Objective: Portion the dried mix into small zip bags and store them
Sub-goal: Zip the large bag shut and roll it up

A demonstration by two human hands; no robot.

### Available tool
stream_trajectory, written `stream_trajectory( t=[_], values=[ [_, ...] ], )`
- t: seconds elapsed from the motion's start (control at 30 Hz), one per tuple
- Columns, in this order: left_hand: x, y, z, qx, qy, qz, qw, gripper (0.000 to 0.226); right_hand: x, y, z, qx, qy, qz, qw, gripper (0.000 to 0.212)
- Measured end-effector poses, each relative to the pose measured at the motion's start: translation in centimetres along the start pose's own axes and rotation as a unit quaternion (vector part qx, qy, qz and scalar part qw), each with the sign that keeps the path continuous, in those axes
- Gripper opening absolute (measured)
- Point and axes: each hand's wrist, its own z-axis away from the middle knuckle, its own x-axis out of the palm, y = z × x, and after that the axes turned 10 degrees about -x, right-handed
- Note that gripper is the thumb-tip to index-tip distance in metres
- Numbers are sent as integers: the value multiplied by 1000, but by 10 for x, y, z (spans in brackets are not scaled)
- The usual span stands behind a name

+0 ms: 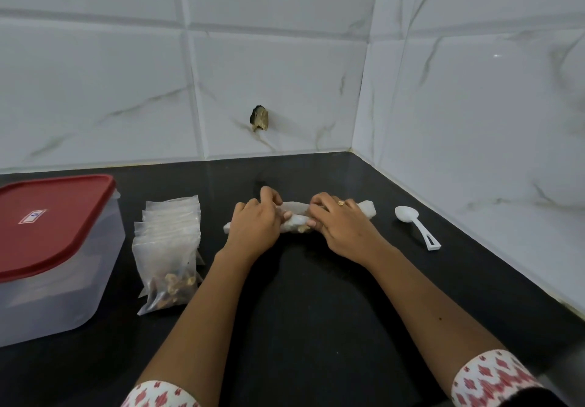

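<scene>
The left grip (253,224) and right grip (340,223) both curl round a rolled clear bag (296,208) on the counter (300,295); its long axis runs left to right; it looks whitish and crumpled, brown mix showing; zip bags (169,248) stand left of the left grip; a white spoon (414,223) lies right of the right grip.

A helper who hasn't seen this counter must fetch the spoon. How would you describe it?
On the black counter, look toward the tiled wall corner on the right. The spoon lies flat just right of the right hand, bowl toward the wall. It is the only utensil: white, with a slot in its handle end.
</scene>
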Motion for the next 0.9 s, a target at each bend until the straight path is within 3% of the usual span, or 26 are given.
stream_trajectory(
  t=[0.13,0.23,0.43,0.53,0.7,0.8,0.9],
  values=[
    [0,-4,1,-44,55,58,996,43,1,1,-2,9,21,-29,999,39],
    [2,-10,1,-101,25,-27,994,44,4,2,-2,-5,24,-20,999,43],
    [4,-10,0,-99,14,-24,995,41,-5,8,0,-61,-18,8,998,63],
    [3,-10,-1,-96,17,-18,995,41,-4,8,2,-85,-27,75,993,61],
    [-2,-1,2,-149,18,16,989,46,-4,1,3,-89,-8,91,992,53],
    [-6,1,4,-197,85,103,971,41,-18,-14,5,-40,-32,51,997,45],
    [-7,13,7,-215,203,267,917,37,-37,-20,-3,109,-136,-89,981,39]
  ],
)
